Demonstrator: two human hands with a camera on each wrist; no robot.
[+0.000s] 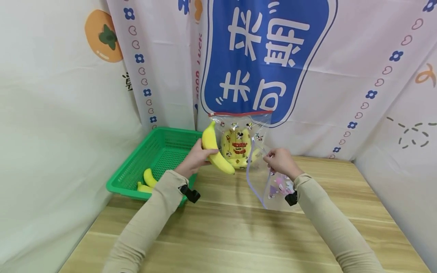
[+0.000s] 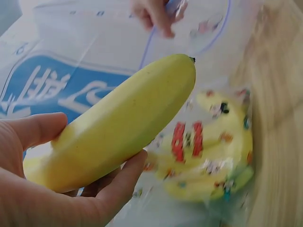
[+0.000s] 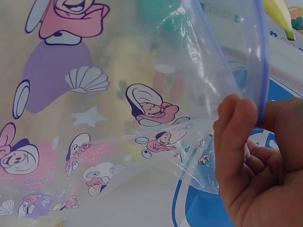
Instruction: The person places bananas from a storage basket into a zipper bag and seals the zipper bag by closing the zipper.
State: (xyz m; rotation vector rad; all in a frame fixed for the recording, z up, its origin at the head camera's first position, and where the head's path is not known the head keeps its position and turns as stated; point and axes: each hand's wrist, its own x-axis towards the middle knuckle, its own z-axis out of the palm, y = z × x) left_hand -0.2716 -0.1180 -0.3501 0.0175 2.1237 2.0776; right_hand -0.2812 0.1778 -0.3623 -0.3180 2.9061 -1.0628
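Observation:
My left hand grips a yellow banana around its middle, thumb on one side and fingers on the other in the left wrist view. To its right, my right hand pinches the edge of a clear zip bag with a purple seal and pink cartoon prints. The bag's mouth gapes toward the banana, and no banana shows inside it. Between the hands, farther back, a red-topped zip bag printed with cartoon figures stands upright against the curtain, holding several bananas.
A green plastic basket sits at the left of the wooden table, with at least two bananas in its near corner. White printed curtains rise at the back and sides. Black straps circle the wrists.

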